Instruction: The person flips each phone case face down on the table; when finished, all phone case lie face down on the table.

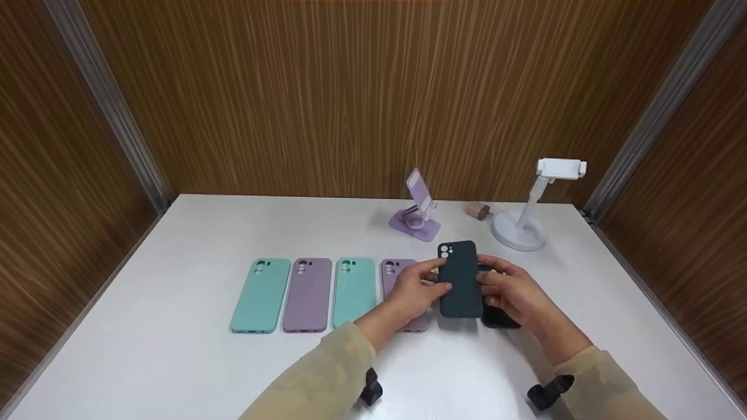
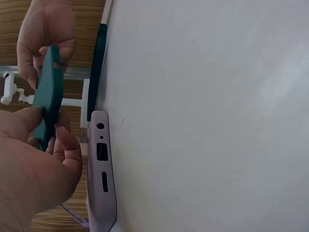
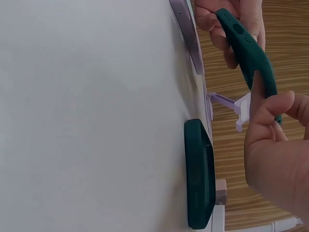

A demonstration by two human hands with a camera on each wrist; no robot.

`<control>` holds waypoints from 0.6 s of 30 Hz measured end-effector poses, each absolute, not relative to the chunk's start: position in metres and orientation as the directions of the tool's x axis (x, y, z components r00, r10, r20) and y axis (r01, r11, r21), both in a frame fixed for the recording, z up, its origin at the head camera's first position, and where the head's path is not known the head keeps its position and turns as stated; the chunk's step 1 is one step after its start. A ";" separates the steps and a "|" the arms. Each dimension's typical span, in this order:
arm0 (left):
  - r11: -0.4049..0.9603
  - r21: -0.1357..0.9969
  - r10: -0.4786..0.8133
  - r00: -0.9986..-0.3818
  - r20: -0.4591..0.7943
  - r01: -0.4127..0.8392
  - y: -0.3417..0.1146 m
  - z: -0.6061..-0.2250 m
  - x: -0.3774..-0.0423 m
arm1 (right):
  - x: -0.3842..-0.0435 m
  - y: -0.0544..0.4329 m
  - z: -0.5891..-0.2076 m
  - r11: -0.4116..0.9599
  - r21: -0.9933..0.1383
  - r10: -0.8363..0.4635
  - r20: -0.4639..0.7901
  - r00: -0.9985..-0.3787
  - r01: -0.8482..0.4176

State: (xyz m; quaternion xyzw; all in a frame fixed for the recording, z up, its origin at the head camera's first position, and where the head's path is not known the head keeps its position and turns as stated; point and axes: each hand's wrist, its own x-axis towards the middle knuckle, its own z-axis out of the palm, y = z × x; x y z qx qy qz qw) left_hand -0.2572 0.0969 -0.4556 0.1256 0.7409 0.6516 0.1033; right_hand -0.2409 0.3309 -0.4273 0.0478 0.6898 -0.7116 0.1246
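Note:
Both hands hold a dark green phone case [image 1: 461, 286] up off the table, its back and camera cutouts facing the head camera. My left hand [image 1: 413, 289] pinches its left edge, thumb on the back. At the opposite edge, my right hand [image 1: 519, 291] grips with thumb and fingers. A second dark green phone case [image 3: 198, 179] lies on the table below the right hand, which partly hides it in the head view. Beneath the left hand is a purple phone case [image 1: 390, 269], partly covered by the hand and forearm.
Left of the hands lie a mint case [image 1: 355, 291], a purple case [image 1: 307, 294] and another mint case [image 1: 261, 294] in a row. Behind stand a purple folding phone stand [image 1: 419, 207], a pink charger plug [image 1: 477, 210] and a white phone stand [image 1: 519, 230]. Wooden panels [image 1: 350, 99] enclose the table.

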 end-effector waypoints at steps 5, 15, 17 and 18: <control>0.139 0.987 0.302 -0.953 0.032 0.077 0.095 -0.456 -0.258 | -0.242 0.328 -0.433 0.075 -0.980 -0.089 -0.189 -0.978 0.183; 0.200 0.977 0.303 -0.953 0.014 0.078 0.094 -0.460 -0.258 | -0.245 0.325 -0.436 0.318 -0.937 -0.049 -0.172 -0.984 0.148; 0.204 0.975 0.299 -0.954 0.019 0.083 0.094 -0.460 -0.259 | -0.246 0.325 -0.436 0.361 -0.922 -0.054 -0.169 -0.984 0.138; 0.206 0.975 0.298 -0.954 0.024 0.089 0.094 -0.461 -0.259 | -0.247 0.324 -0.437 0.382 -0.915 -0.057 -0.163 -0.985 0.129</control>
